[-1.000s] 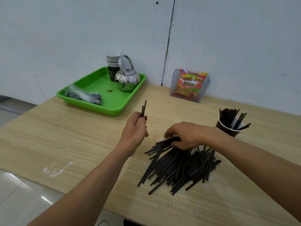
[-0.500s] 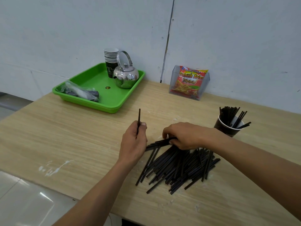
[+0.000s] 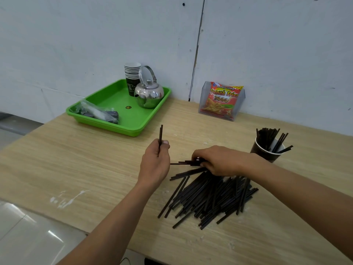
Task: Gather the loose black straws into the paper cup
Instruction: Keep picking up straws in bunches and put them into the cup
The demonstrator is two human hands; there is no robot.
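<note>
Head view: the person's left hand (image 3: 155, 163) is gripping a couple of upright straws (image 3: 161, 133), its fingers curled round their lower part while the tops are sticking up above the thumb. Just to the right of it, the right hand (image 3: 219, 160) is reaching palm-down over the far edge of the pile of loose black straws (image 3: 210, 196) and pinching a small bundle (image 3: 183, 163), whose ends are pointing left towards the left hand. The pile is lying fanned out on the wooden table (image 3: 76, 159), below and partly under the right hand. The paper cup (image 3: 265, 152) is standing upright behind the right wrist, near the pile, already holding a cluster of straws that are leaning outward over its rim. At the back left a green tray (image 3: 122, 129) is carrying a steel kettle (image 3: 150, 94), a stack of cups (image 3: 132, 73) and a plastic bag (image 3: 97, 112). A snack packet (image 3: 222, 99) is sitting in a clear holder (image 3: 241, 104) against the wall.
</note>
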